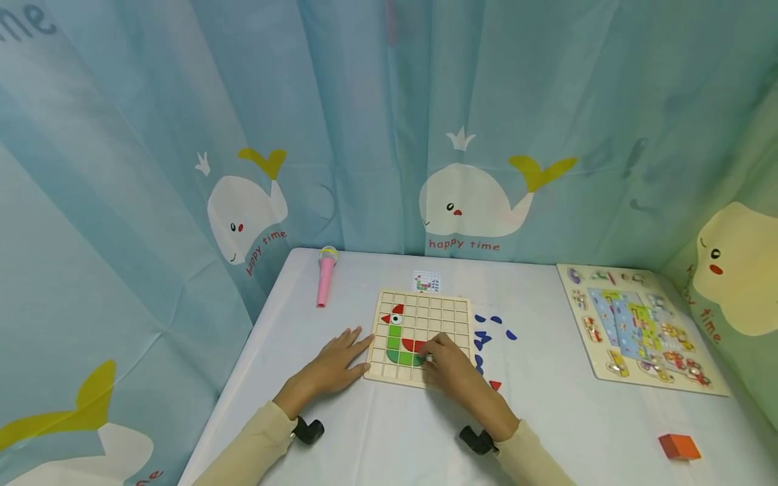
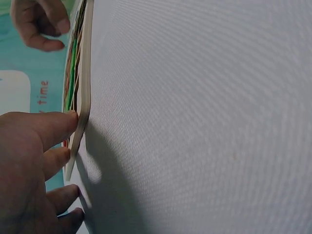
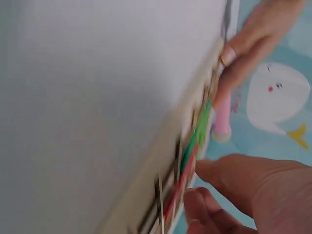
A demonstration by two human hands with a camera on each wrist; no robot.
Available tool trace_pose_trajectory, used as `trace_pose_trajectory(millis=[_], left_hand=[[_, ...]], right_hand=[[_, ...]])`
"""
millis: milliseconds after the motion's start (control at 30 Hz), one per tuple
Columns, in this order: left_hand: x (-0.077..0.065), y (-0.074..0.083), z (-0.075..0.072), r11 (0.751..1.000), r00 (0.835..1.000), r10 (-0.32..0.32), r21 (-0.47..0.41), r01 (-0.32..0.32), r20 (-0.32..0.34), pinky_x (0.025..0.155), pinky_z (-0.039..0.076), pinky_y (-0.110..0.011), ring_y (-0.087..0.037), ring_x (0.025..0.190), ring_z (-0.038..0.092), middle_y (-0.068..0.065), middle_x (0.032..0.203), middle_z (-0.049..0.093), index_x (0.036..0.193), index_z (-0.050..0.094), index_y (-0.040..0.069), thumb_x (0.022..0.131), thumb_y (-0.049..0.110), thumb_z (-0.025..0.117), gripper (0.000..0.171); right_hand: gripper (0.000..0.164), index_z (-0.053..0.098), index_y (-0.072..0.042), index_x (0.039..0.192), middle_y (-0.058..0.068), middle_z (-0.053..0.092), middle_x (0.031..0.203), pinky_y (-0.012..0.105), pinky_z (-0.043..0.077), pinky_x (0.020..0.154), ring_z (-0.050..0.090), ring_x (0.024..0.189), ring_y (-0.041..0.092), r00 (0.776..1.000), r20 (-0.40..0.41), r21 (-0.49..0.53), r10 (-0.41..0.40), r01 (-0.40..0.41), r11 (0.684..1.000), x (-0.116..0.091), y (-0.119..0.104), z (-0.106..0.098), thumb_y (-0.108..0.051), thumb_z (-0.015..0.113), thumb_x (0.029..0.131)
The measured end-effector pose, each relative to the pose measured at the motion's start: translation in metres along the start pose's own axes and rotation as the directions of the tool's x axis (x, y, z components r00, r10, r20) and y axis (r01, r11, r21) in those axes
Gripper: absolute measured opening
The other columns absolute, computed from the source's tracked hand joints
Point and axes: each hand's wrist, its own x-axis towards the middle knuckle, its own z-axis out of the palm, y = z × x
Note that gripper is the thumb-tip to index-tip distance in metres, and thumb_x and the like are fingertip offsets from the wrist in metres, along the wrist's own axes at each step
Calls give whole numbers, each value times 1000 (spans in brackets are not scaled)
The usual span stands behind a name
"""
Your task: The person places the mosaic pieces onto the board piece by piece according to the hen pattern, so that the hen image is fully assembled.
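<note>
A wooden grid board (image 1: 389,374) lies on the table, with flat red and green pieces set in a bird shape, including a green square (image 1: 395,331) and a round eye piece (image 1: 397,318). At its left edge, my left hand (image 1: 333,361) rests with fingers spread, thumb and fingertips touching the rim. My right hand (image 1: 450,364) is over the board's lower right part, fingers bent beside a red piece (image 1: 408,345) and a green one (image 1: 417,360). In the left wrist view, the right hand's (image 2: 41,24) thumb and finger stand apart with nothing visible between them.
Several blue pieces (image 1: 511,335) and a red triangle (image 1: 495,385) lie right of the board. Behind it is a small picture card (image 1: 426,281). A pink toy microphone (image 1: 325,280) lies back left, a picture puzzle board (image 1: 598,361) right, an orange block (image 1: 679,446) front right.
</note>
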Motion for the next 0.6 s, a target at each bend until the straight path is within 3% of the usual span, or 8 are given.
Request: trace_pose_trajectory(millis=[133, 333, 600], left_hand=[[0, -1, 1, 1000, 1000, 2, 0, -2, 5, 129, 21, -60, -38, 162, 20, -13, 174, 28, 165, 39, 21, 108, 41, 57, 63], [-1, -1, 0, 1000, 1000, 7, 1, -7, 13, 129, 21, -61, -39, 162, 20, -13, 174, 27, 166, 38, 21, 109, 41, 56, 63], [0, 0, 0, 1000, 1000, 4, 11, -4, 11, 129, 21, -61, -39, 162, 21, -13, 174, 27, 166, 38, 20, 108, 42, 56, 64]], right_hand=[[22, 73, -4, 107, 8, 63, 105, 42, 59, 85, 62, 94, 20, 998, 34, -29, 55, -54, 998, -14, 16, -22, 2, 81, 88], [27, 70, -4, 113, 12, 62, 108, 44, 55, 82, 59, 91, 22, 978, 94, -116, 187, -176, 978, -43, 48, -53, -1, 81, 88], [18, 71, -5, 102, 8, 62, 98, 44, 56, 80, 63, 89, 21, 955, 110, -67, 274, -268, 961, -64, 78, -61, 0, 81, 88]])
